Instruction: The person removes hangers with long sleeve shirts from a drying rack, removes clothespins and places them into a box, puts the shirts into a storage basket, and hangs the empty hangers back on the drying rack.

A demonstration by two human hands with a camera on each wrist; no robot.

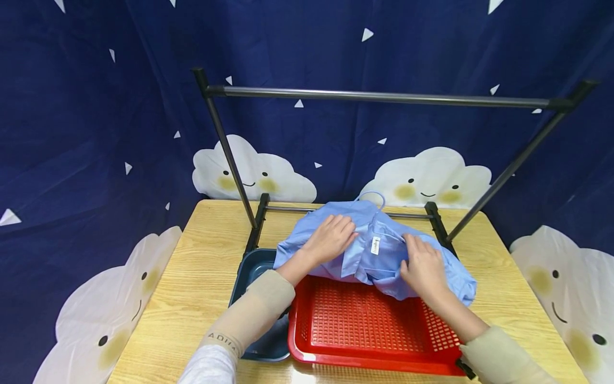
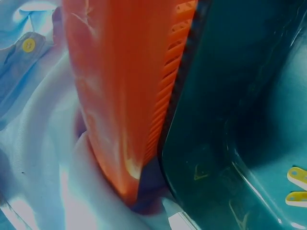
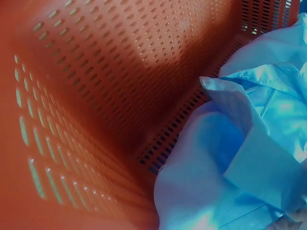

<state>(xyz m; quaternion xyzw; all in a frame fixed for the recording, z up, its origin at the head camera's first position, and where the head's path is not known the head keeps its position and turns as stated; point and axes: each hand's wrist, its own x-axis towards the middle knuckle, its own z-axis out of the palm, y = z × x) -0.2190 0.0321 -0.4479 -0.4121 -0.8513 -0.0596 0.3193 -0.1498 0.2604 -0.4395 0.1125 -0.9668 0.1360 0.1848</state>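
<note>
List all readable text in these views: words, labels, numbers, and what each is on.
"ADHA": on the left beige sleeve, near its edge; the word may continue out of sight.
White label on the blue shirt: dark marks, too small to read.
No other lettering or numbers that I can make out.

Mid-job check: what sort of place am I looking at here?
Probably a small indoor clothes-handling setup, perhaps staged: a bar rack stands on a wooden table, a blue shirt lies over the far side of a red basket, and a cloud-print curtain hangs behind.
</note>
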